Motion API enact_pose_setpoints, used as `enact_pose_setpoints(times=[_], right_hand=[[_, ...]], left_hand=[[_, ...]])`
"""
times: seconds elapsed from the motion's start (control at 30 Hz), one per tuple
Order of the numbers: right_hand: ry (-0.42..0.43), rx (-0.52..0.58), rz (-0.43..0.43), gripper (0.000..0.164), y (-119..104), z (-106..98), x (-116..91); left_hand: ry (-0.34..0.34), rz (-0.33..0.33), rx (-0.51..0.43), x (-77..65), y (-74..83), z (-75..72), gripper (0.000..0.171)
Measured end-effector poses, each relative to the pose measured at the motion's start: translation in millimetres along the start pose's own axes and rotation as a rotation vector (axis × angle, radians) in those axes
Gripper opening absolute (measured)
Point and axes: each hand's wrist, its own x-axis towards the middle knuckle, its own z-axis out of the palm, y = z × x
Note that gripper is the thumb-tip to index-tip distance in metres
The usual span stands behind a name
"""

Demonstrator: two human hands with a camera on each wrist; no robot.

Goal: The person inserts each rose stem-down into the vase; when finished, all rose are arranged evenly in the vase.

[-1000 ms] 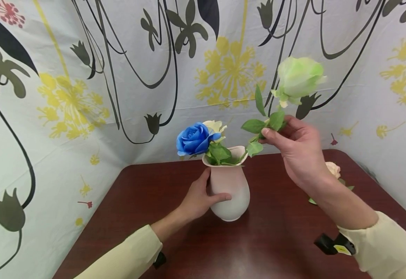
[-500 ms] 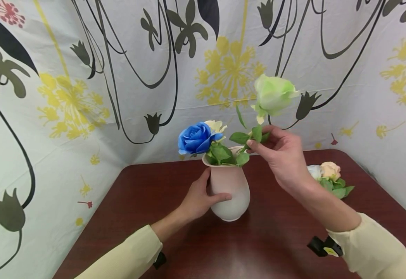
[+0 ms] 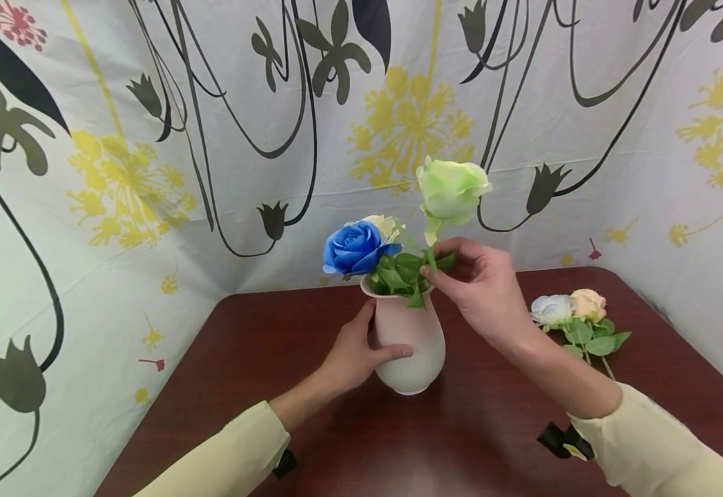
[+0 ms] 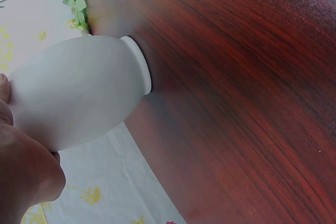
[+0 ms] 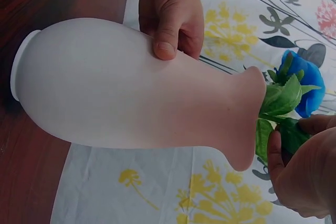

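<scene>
A pale vase (image 3: 407, 345) with a flared, wavy rim stands upright on the table. My left hand (image 3: 355, 352) grips its left side, thumb across the front. In the vase are a blue rose (image 3: 355, 248) and a cream flower (image 3: 384, 226) partly behind it. My right hand (image 3: 485, 283) pinches the stem of a light green rose (image 3: 451, 192) just above the rim. Its bloom stands over the vase's right side, and some of its leaves touch the rim. The lower stem is hidden. In the right wrist view, the vase (image 5: 121, 87) appears sideways, with my right hand (image 5: 307, 166) by its mouth.
A pale blue rose (image 3: 551, 309) and a peach rose (image 3: 588, 304) lie on the dark red-brown table (image 3: 243, 386), right of the vase. A patterned cloth (image 3: 243, 172) hangs behind and along both sides.
My right hand has moved left and down with the light green rose, bringing its stem to the vase's mouth. The two roses on the table have come into view. My left hand stays put.
</scene>
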Motion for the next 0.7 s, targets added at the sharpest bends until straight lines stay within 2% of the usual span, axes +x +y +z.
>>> enact_pose_setpoints(times=[0.2, 0.47, 0.7], right_hand=[[-0.012, -0.068, 0.007, 0.015, -1, 5, 0], [-0.040, -0.099, 0.020, 0.016, -1, 8, 1], [-0.053, -0.151, -0.003, 0.015, 1, 11, 2]], left_hand=[[0.012, 0.017, 0.004, -0.3, 0.0, 0.7, 0.091], [0.010, 0.010, -0.001, -1.1, 1.4, 0.6, 0.091], [0.009, 0.005, 0.000, -2.1, 2.8, 0.0, 0.092]])
